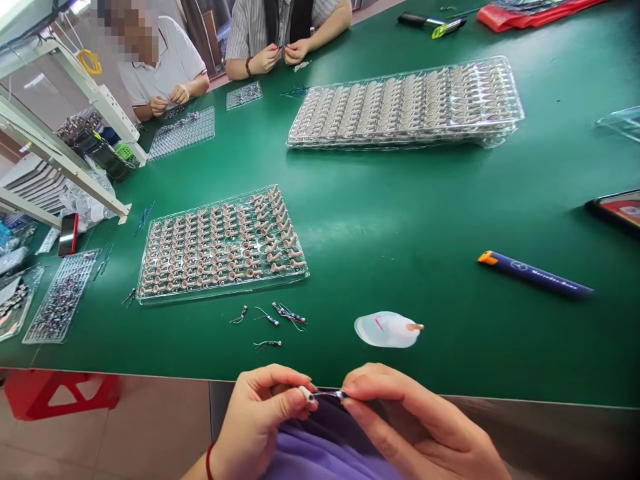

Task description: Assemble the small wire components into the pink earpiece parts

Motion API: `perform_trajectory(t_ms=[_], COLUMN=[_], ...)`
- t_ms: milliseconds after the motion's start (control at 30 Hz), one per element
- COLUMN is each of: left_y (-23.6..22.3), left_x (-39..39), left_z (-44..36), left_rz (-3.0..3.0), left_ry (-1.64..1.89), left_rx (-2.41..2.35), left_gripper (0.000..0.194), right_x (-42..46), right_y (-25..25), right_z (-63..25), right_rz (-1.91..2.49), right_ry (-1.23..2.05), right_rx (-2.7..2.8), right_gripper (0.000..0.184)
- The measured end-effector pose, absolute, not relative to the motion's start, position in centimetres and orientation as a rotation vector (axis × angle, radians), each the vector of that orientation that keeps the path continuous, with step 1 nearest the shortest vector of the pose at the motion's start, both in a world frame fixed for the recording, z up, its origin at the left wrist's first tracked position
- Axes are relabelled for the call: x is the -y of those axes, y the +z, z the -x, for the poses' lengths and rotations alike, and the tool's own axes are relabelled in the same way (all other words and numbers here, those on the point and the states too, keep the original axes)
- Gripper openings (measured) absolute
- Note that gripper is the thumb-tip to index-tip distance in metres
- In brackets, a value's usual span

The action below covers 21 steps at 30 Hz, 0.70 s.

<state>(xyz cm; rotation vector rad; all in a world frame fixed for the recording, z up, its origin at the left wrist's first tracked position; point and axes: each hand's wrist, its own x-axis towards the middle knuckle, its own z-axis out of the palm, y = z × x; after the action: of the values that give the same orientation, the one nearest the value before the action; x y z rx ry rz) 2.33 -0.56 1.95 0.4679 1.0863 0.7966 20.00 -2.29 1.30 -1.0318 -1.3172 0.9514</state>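
Note:
Near the table's front edge, my left hand (263,410) is closed in a pinch around a small white earbud shell (307,394). My right hand (410,420) pinches a small wired circuit board (341,394) between thumb and forefinger. Thin wires stretch between the two pieces, and the board's far end is hidden by my right fingertips. Beyond my hands lie several loose wired circuit boards (290,313). A clear plastic tray (225,292) behind them holds rows of beige earbud shells. To the right, a translucent squeeze bottle (387,331) with a brownish tip lies on its side.
Stacked clear trays (405,107) of parts stand farther back on the green table (380,220). A blue box cutter (535,273) and a phone (617,210) lie right. Left are a parts tray (63,297) and a white metal frame (75,170). Two people work across the table.

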Motion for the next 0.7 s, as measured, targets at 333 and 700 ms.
perform_trajectory(t_ms=[333,700], left_y=[2.12,2.21], left_x=[0.48,0.56], left_z=[-2.25,-2.27], left_rz=[-0.424,-0.38], left_ry=[0.758,0.769], left_rx=[-1.096,-1.099], left_gripper=[0.023,0.027], right_x=[2.42,2.41], right_y=[1.01,1.11], right_z=[-20.09,-20.23], right_rz=[1.023,1.086], right_ry=[0.95,0.892], right_rx=[1.327,1.343], right_gripper=[0.022,0.01])
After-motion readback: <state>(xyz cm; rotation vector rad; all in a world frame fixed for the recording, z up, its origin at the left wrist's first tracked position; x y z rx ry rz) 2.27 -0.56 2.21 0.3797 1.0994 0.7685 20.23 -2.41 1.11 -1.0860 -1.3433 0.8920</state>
